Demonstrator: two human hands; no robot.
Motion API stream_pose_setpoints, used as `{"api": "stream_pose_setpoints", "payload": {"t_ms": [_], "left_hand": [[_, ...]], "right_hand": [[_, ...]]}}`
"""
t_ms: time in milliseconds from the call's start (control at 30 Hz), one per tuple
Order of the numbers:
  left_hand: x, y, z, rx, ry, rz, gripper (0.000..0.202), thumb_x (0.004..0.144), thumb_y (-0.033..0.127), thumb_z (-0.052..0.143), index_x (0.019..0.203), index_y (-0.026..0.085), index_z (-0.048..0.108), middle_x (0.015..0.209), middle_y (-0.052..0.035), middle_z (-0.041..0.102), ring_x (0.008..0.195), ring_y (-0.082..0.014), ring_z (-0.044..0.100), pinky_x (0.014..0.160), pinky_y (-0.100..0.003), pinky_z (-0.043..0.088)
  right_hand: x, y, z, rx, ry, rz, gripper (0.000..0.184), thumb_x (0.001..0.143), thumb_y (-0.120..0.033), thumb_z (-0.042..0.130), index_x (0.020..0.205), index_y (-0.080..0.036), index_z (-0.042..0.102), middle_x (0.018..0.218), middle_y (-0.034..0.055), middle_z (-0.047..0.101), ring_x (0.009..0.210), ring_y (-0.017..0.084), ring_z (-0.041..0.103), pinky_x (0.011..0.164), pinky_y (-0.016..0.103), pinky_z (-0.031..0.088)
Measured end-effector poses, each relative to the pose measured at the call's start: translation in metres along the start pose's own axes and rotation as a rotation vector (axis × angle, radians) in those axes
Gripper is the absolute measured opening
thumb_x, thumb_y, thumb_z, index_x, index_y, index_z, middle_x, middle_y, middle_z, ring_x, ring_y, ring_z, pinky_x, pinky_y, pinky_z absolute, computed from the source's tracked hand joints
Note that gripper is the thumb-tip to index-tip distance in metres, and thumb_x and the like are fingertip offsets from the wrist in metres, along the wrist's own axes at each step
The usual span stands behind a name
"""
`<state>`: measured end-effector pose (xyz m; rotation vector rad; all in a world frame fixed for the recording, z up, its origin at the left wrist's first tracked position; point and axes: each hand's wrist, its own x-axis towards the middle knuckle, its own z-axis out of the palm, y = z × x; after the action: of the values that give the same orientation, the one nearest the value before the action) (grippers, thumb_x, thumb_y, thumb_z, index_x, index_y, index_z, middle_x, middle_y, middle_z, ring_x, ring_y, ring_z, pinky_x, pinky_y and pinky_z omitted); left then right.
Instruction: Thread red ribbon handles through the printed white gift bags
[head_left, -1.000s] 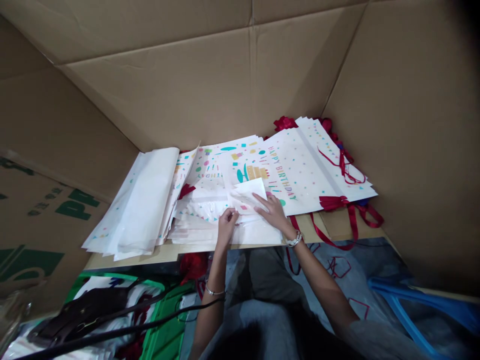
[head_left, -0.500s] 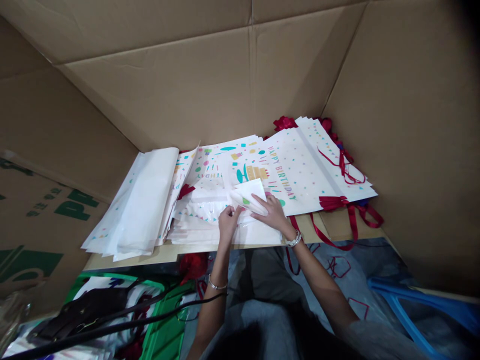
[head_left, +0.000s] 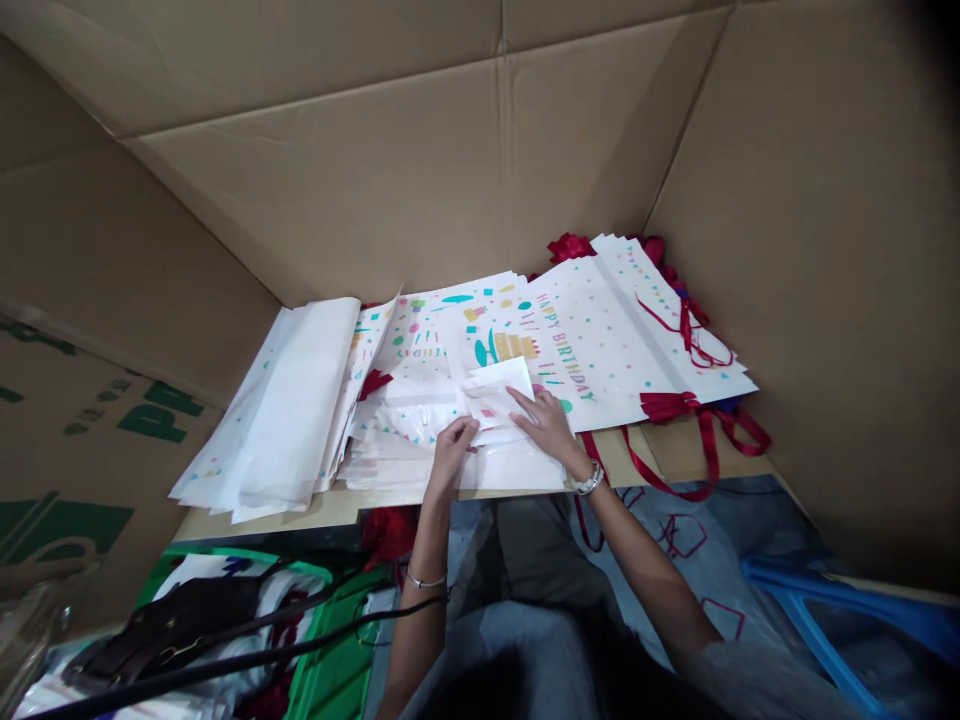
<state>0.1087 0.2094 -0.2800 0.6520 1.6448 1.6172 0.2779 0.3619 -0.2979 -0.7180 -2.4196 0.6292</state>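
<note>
My left hand (head_left: 452,452) rests on a small folded white paper piece (head_left: 496,396) that lies on a flattened gift bag in the middle of the pile; its fingers curl at the piece's left corner. My right hand (head_left: 547,424) lies flat with fingers stretched out, pressing the same piece from the right. Beneath them sits a low stack of white paper (head_left: 405,455). To the right lie "Happy Birthday" gift bags (head_left: 600,340) with red ribbon handles (head_left: 701,425).
A stack of plain white folded bags (head_left: 285,410) lies at the left on the wooden board (head_left: 330,505). Cardboard walls (head_left: 450,170) close in the back and both sides. A dark strap bag (head_left: 165,625) and green items sit lower left, a blue plastic thing (head_left: 825,610) lower right.
The small paper piece was lifted slightly half a second ago and now lies flatter under both hands. My left hand has slid a little down and left along its edge.
</note>
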Motion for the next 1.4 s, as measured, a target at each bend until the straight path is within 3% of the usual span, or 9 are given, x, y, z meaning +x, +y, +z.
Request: {"api": "stream_pose_setpoints", "payload": {"t_ms": [133, 300, 433, 600, 733, 900, 1100, 1233, 1400], "left_hand": [[0.002, 0.003, 0.002, -0.005, 0.034, -0.022, 0.057, 0.068, 0.059, 0.087, 0.105, 0.017, 0.08, 0.105, -0.0099, 0.074, 0.083, -0.0187, 0.064, 0.054, -0.022, 0.052], [-0.001, 0.005, 0.001, -0.002, 0.004, 0.009, 0.051, 0.077, 0.052, 0.08, 0.115, 0.019, 0.081, 0.119, -0.0111, 0.074, 0.093, -0.0228, 0.066, 0.056, -0.023, 0.054], [-0.002, 0.006, 0.0, -0.017, -0.017, -0.006, 0.052, 0.078, 0.055, 0.077, 0.115, 0.018, 0.08, 0.112, -0.012, 0.074, 0.092, -0.0238, 0.066, 0.057, -0.025, 0.055], [0.004, 0.003, 0.004, -0.05, 0.076, -0.078, 0.054, 0.078, 0.063, 0.073, 0.103, 0.016, 0.075, 0.094, -0.0083, 0.07, 0.078, -0.0193, 0.064, 0.052, -0.023, 0.05], [0.01, 0.005, 0.003, -0.026, 0.065, -0.151, 0.048, 0.076, 0.061, 0.071, 0.092, 0.015, 0.069, 0.081, -0.004, 0.065, 0.065, -0.0165, 0.061, 0.048, -0.024, 0.05], [0.021, 0.02, 0.001, 0.103, 0.018, -0.21, 0.039, 0.075, 0.053, 0.068, 0.085, 0.015, 0.068, 0.068, -0.0005, 0.058, 0.054, -0.0147, 0.057, 0.044, -0.025, 0.049], [0.027, 0.025, 0.003, 0.239, 0.012, -0.172, 0.024, 0.075, 0.041, 0.062, 0.068, 0.018, 0.06, 0.057, 0.0021, 0.051, 0.048, -0.0123, 0.051, 0.04, -0.021, 0.042], [0.025, 0.019, 0.004, 0.207, 0.008, -0.131, 0.026, 0.076, 0.043, 0.06, 0.073, 0.018, 0.061, 0.057, 0.0032, 0.051, 0.047, -0.0122, 0.051, 0.04, -0.02, 0.04], [0.024, 0.016, 0.003, 0.19, 0.004, -0.106, 0.023, 0.075, 0.042, 0.059, 0.072, 0.019, 0.059, 0.055, 0.0039, 0.049, 0.046, -0.0122, 0.05, 0.039, -0.02, 0.038]], "right_hand": [[-0.001, 0.0, 0.0, -0.028, 0.005, -0.02, 0.058, 0.108, -0.06, 0.041, 0.157, -0.031, 0.054, 0.106, 0.0117, 0.066, 0.106, 0.03, 0.053, 0.095, 0.042, 0.047], [-0.002, 0.001, 0.002, -0.052, 0.007, -0.035, 0.058, 0.107, -0.059, 0.044, 0.156, -0.029, 0.056, 0.102, 0.0118, 0.067, 0.105, 0.03, 0.052, 0.095, 0.043, 0.046], [-0.001, 0.002, 0.002, -0.055, -0.003, -0.04, 0.058, 0.107, -0.058, 0.046, 0.156, -0.029, 0.056, 0.104, 0.0121, 0.068, 0.104, 0.031, 0.051, 0.095, 0.044, 0.045], [-0.001, 0.0, 0.0, -0.044, -0.03, 0.02, 0.059, 0.104, -0.062, 0.05, 0.157, -0.034, 0.054, 0.103, 0.0108, 0.064, 0.105, 0.03, 0.053, 0.095, 0.041, 0.046], [0.0, -0.001, -0.004, -0.035, -0.04, 0.039, 0.059, 0.104, -0.063, 0.049, 0.157, -0.036, 0.053, 0.118, 0.0124, 0.063, 0.117, 0.032, 0.053, 0.1, 0.042, 0.045], [0.0, -0.011, -0.009, -0.161, -0.09, -0.018, 0.061, 0.103, -0.052, 0.058, 0.16, -0.031, 0.049, 0.116, 0.0127, 0.067, 0.113, 0.032, 0.054, 0.096, 0.042, 0.045], [0.002, -0.037, -0.008, -0.399, -0.076, -0.134, 0.076, 0.094, -0.028, 0.07, 0.165, -0.029, 0.041, 0.142, 0.0125, 0.063, 0.12, 0.035, 0.053, 0.095, 0.044, 0.042], [0.008, -0.042, 0.001, -0.42, -0.089, -0.182, 0.078, 0.096, -0.011, 0.057, 0.168, -0.023, 0.031, 0.142, 0.0123, 0.065, 0.115, 0.031, 0.057, 0.091, 0.042, 0.043], [0.011, -0.04, 0.006, -0.443, -0.096, -0.199, 0.065, 0.101, -0.007, 0.041, 0.164, -0.022, 0.04, 0.146, 0.0117, 0.064, 0.116, 0.03, 0.059, 0.086, 0.043, 0.043]]}}
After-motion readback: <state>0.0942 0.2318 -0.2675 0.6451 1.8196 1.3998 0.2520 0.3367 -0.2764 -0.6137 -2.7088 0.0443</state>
